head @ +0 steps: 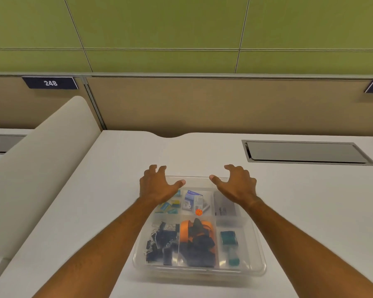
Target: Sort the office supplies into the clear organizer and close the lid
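The clear organizer (259, 266) lies on the white desk in front of me, its compartments filled. Black binder clips (159, 241) fill the near left cell, an orange and black tool (197, 239) the middle one, a teal item (229, 241) the near right. Small teal pieces (168, 206) and a white and blue packet (193, 200) lie in the far cells. A clear lid seems to lie over the box. My left hand (157, 186) and my right hand (237, 186) hover with fingers spread over the far corners, holding nothing.
A white curved divider (41, 168) rises at the left of the desk. A grey recessed cable hatch (306, 152) sits in the desk at the far right. A tan partition (202, 104) with a "248" label (50, 83) stands behind.
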